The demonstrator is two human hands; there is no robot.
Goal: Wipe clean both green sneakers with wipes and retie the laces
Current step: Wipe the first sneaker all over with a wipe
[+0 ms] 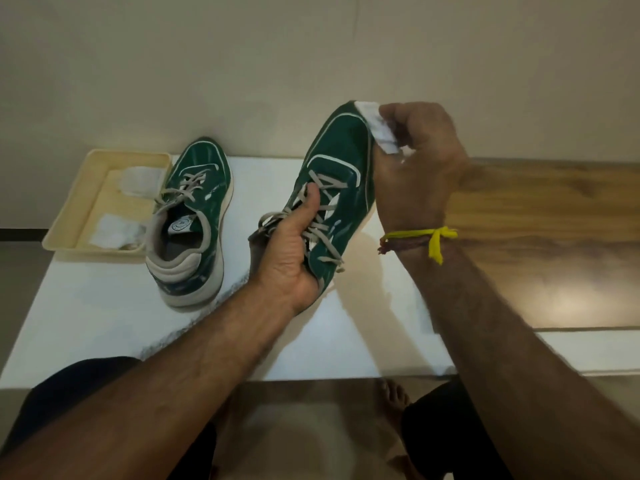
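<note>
- Step in hand: wiping the first green sneaker [337, 174], which you hold lifted above the white table [104, 323], toe pointing away from you.
- Your left hand [294, 251]: wrapped around the sneaker's mid-section, thumb laid over the loose grey laces [320, 233].
- Your right hand [420, 157]: fingers curled, pinching a folded white wipe [375, 128] against the toe edge.
- Second sneaker [194, 216]: upright on the table, laces undone, just beside the cream tray [69, 220] holding more wipes [114, 230].
- Next move, as judged: work the wipe along the side and sole rim, turning the shoe with your left hand.
- Hard to make out: the held sneaker's sole and far side; how dirty either shoe is; whether the tray wipes are used.
</note>
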